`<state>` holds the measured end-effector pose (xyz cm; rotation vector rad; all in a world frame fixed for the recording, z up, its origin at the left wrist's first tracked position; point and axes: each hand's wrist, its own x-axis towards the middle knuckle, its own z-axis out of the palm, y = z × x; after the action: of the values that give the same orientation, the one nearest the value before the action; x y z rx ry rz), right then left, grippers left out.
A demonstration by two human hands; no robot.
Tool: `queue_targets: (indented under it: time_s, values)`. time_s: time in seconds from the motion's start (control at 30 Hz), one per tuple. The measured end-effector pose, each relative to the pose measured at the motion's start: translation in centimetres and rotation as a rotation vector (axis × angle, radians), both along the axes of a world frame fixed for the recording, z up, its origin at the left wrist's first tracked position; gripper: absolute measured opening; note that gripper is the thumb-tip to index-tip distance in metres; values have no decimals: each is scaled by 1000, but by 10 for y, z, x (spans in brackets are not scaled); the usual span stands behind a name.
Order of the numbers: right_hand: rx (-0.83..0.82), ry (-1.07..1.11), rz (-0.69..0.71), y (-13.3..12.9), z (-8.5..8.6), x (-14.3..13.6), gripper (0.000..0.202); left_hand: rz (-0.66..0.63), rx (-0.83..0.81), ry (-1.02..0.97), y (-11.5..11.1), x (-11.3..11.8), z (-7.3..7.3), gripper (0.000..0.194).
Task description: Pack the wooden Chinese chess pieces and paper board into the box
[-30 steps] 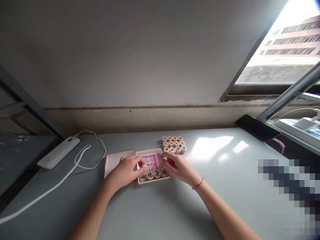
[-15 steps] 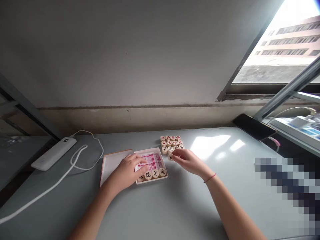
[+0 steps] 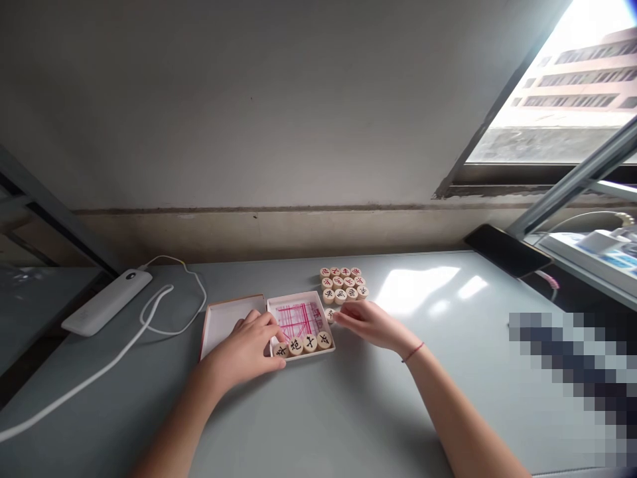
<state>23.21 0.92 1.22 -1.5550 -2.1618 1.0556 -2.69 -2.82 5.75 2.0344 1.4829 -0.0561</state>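
Observation:
My right hand [image 3: 371,323] pinches a round wooden Chinese chess piece [image 3: 330,315] at the table, close to the box's right wall. Beyond it, several more pieces [image 3: 343,283] stand in tight rows, the far ones marked in red and the near ones in black. My left hand [image 3: 251,345] lies over the left side of a shallow white box [image 3: 323,307], thumb at its front edge and fingers apart. Along the front inside wall sits a row of black-marked pieces [image 3: 303,344]. A sheet with pink lines [image 3: 298,318] covers the box floor.
The box lid [image 3: 226,312] lies upturned, left of the box. A white power bank [image 3: 107,304] with a white cable [image 3: 114,365] is at the far left. A dark phone-like slab [image 3: 507,251] leans at the back right.
My right hand has shifted left with the chess piece, toward the box. My left thumb has moved from inside the box to its front edge, uncovering the leftmost piece.

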Motion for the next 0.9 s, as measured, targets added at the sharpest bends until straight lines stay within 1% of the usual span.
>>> queue_targets:
  time_s: [0.1,0.2,0.27,0.33,0.47,0.53,0.63,0.7,0.77,0.83,0.9]
  values:
    - [-60,44,64,-4,4,-3,43,69,-63,-8,-1,-2,-1,19]
    - [-65,96,62,-3,5,-3,42,92,-80,-15,0,-7,-3,15]
    - [-47,144,42,-3,7,-2,43,77,-56,-41,2,-10,-3,14]
    - [-39,205,41,-4,10,-3,42,71,15,-102,4,-10,-2,16]
    - [-70,361,141,-16,19,-17,32,135,187,-346,5,2,1,17]
    - [-65,395,182,-23,21,-28,30,151,197,-453,3,12,0,17]
    - [-55,407,196,-27,21,-36,29,153,178,-513,0,23,-4,20]
    - [-25,412,145,-24,21,-33,30,164,185,-509,0,24,-8,24]
    - [21,388,21,-18,21,-24,30,173,229,-447,3,20,-12,28]
    - [17,304,-107,-10,20,-12,29,197,295,-310,7,12,-16,32]
    - [-50,201,-147,-4,17,-1,26,254,336,-138,12,3,-21,35]
